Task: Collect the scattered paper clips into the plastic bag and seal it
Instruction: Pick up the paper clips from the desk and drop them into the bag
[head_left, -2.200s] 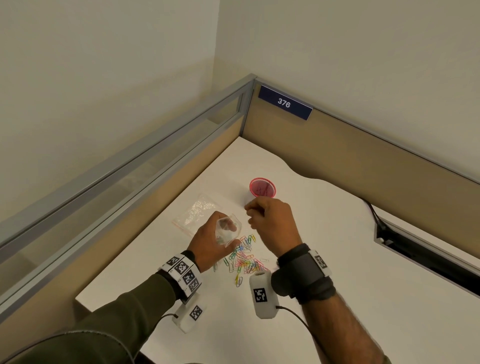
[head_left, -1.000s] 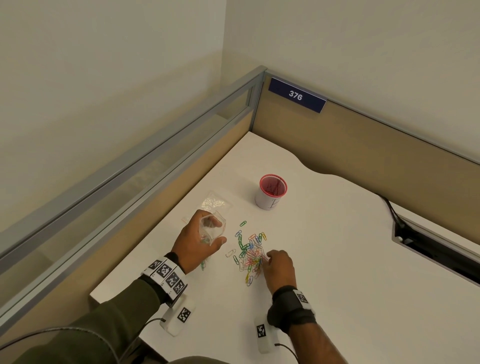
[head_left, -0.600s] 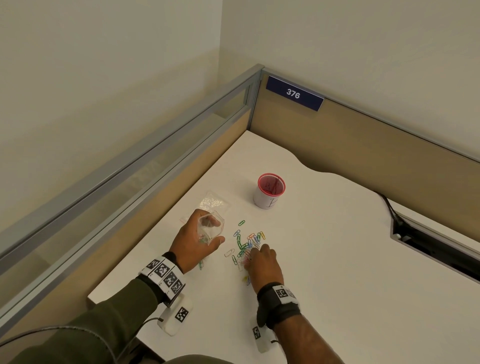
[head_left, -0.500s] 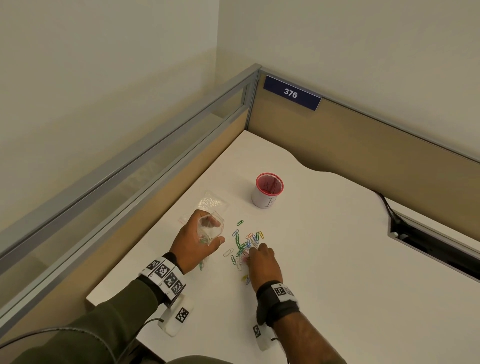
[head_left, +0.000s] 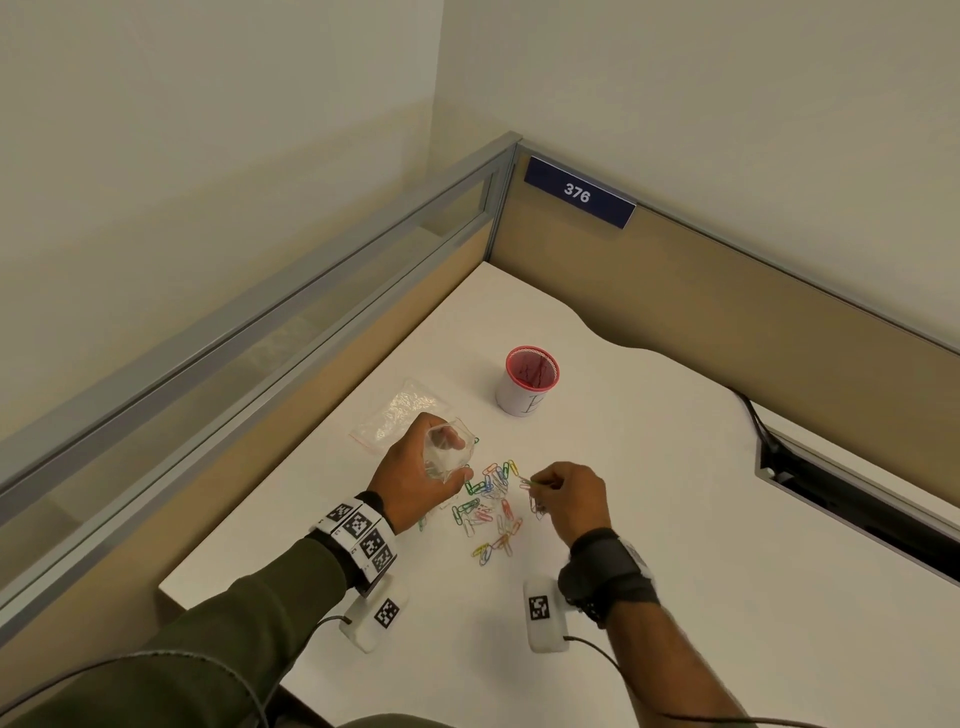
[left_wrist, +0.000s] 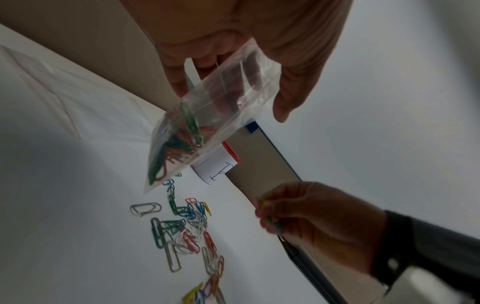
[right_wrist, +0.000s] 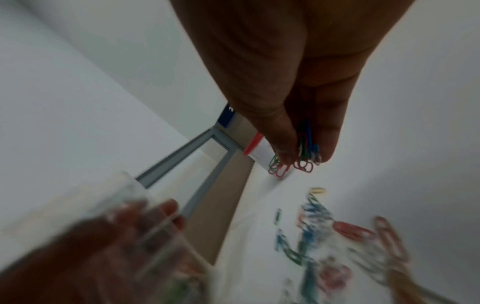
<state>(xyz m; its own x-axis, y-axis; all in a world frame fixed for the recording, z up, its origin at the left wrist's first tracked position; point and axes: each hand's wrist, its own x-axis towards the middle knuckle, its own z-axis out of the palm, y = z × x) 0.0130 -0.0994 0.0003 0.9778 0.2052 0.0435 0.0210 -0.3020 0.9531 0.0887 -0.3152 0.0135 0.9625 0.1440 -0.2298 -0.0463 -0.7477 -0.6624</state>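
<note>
My left hand (head_left: 415, 483) holds a small clear plastic bag (head_left: 447, 457) above the white desk (head_left: 675, 545); its mouth faces up and stands open. In the left wrist view the bag (left_wrist: 207, 123) hangs from my fingers with several coloured paper clips in its bottom. My right hand (head_left: 566, 493) is lifted just right of the bag and pinches a bunch of coloured clips (right_wrist: 302, 156) between thumb and fingers. Several more coloured paper clips (head_left: 488, 506) lie scattered on the desk between and below my hands (left_wrist: 187, 228).
A white cup with a red rim (head_left: 530, 382) stands on the desk behind the clips. Another clear bag (head_left: 400, 410) lies flat left of the cup. Partition walls (head_left: 727, 291) close the desk's back and left sides. A cable slot (head_left: 852, 499) opens at the right.
My right hand was pressed down on the clip pile; now it has risen off the desk with a bunch of clips pinched. The left hand with the bag has hardly moved.
</note>
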